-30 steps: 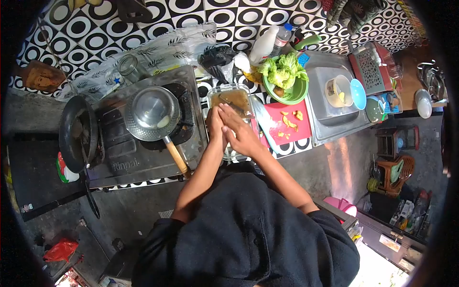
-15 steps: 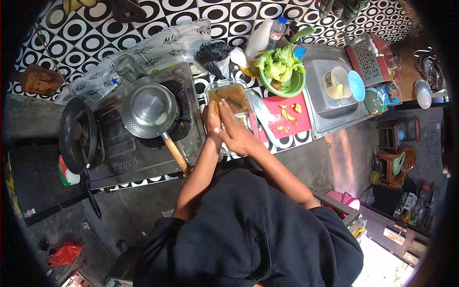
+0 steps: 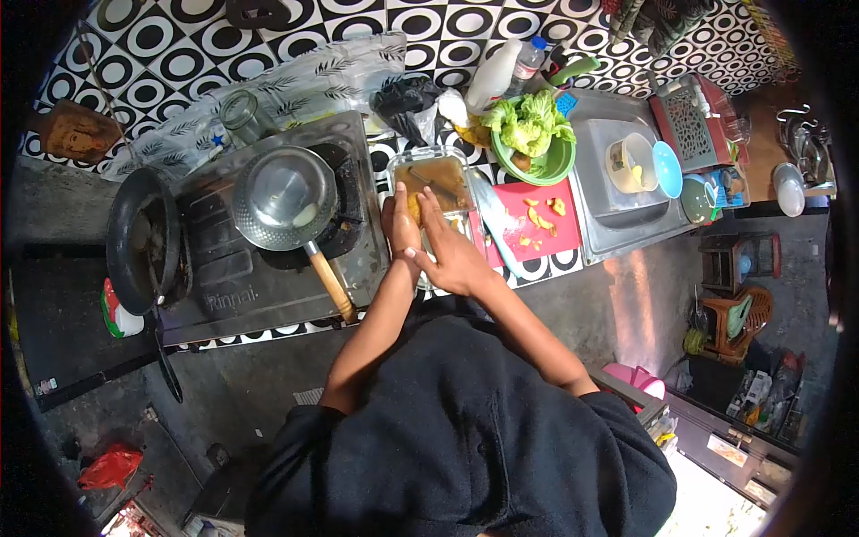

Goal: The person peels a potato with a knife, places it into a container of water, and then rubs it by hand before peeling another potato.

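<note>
My left hand (image 3: 400, 228) and my right hand (image 3: 458, 261) are brought together palm to palm, fingers stretched forward. A yellow piece of food (image 3: 413, 208) shows between them; its exact kind I cannot make out. Both hands are just over the near edge of a glass dish (image 3: 466, 165) of brown liquid with a dark strip in it. Beneath my hands is another container, mostly hidden. To the right, a red cutting board (image 3: 559, 237) carries yellow-orange pieces (image 3: 534, 217), with a pale blue-white knife (image 3: 498, 224) along its left edge.
A saucepan (image 3: 284, 197) with a wooden handle sits on the stove (image 3: 215, 268) at left, beside a black frying pan (image 3: 143, 237). A green bowl (image 3: 559, 166) of lettuce (image 3: 528, 125) stands behind the board. Right of it, a sink (image 3: 617, 228) holds a clear tub (image 3: 631, 170).
My hands stay pressed together around the yellow piece, with only a small shift. The whole view has moved slightly; other things stand as before.
</note>
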A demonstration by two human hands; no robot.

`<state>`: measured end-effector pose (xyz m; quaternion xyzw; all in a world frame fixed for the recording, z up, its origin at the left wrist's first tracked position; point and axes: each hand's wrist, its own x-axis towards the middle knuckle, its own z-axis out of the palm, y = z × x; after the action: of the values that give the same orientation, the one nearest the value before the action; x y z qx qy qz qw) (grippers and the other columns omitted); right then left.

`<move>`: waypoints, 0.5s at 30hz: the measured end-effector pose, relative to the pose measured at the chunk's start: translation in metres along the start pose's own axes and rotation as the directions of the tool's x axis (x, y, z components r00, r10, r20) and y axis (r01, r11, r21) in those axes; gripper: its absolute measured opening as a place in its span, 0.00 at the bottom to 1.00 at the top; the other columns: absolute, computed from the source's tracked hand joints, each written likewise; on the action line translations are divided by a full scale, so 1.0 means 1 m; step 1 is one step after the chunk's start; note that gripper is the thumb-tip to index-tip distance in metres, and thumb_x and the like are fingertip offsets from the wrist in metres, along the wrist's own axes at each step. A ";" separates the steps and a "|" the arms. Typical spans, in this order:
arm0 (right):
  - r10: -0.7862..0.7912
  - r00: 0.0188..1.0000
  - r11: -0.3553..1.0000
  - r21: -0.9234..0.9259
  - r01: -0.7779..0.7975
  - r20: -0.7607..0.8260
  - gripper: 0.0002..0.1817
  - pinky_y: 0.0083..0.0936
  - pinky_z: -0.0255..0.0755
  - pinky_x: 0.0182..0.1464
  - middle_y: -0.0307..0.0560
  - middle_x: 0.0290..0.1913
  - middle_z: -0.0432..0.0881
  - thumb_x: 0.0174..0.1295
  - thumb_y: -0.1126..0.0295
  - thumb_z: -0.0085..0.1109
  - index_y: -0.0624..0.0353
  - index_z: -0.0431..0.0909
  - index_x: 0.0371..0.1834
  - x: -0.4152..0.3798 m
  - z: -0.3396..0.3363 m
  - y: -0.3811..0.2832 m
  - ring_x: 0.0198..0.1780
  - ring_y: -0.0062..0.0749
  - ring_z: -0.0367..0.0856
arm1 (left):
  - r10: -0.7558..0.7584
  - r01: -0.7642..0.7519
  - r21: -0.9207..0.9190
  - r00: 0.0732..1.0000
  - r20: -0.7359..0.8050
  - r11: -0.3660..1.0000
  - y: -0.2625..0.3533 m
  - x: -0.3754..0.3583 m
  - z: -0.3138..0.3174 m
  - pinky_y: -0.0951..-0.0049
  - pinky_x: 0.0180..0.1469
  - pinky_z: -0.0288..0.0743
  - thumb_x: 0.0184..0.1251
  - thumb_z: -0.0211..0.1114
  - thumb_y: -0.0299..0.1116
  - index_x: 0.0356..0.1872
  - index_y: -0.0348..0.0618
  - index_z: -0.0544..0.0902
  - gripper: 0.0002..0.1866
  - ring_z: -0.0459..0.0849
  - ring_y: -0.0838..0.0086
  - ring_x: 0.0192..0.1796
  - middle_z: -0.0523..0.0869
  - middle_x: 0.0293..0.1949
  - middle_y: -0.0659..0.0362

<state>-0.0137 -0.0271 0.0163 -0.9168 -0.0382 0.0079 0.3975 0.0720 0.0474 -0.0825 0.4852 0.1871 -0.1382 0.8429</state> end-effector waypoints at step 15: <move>-0.085 0.995 0.993 0.089 0.081 0.042 0.44 0.44 0.65 0.66 0.63 0.78 0.41 0.65 0.58 0.50 0.67 0.38 0.76 -0.011 -0.001 -0.004 0.66 0.64 0.66 | 0.322 -0.327 0.302 0.944 0.067 0.896 0.018 0.002 -0.006 0.70 0.41 0.73 0.72 0.46 0.39 0.33 0.36 0.80 0.18 0.80 0.71 0.35 0.82 0.32 0.56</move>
<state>-0.0244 -0.0258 0.0194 -0.8958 -0.0852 0.0139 0.4360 0.0798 0.0613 -0.0720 0.6343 0.0730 -0.0271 0.7692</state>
